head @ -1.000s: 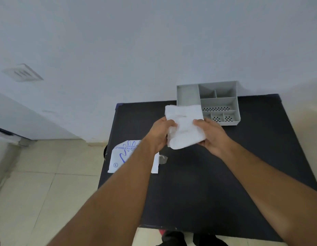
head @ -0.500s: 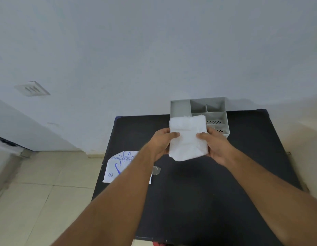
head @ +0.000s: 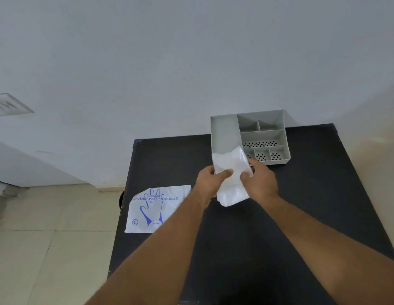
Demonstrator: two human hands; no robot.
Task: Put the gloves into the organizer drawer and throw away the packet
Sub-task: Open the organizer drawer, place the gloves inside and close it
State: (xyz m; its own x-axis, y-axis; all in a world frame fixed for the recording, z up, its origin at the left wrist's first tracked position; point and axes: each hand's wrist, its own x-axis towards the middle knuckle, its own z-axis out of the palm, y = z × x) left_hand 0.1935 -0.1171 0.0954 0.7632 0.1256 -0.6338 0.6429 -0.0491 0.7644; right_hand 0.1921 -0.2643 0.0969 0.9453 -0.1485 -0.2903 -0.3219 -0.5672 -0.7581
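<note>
Matte black square tabletop stands against a pale blue-grey wall, beige floor tiles to its left; both hands, left hand and right hand, clamp a folded wad of translucent white plastic gloves just before the grey compartmented plastic organizer drawer at the far edge; the flat white printed glove packet overhangs the table's left edge

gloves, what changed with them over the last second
The stack of gloves, held flat and wide before, is now folded narrower between the left hand and right hand, with its far end over the organizer's long left compartment. Both hands kept their grip throughout. The packet still lies at the table's left edge, and the organizer stays by the wall.
</note>
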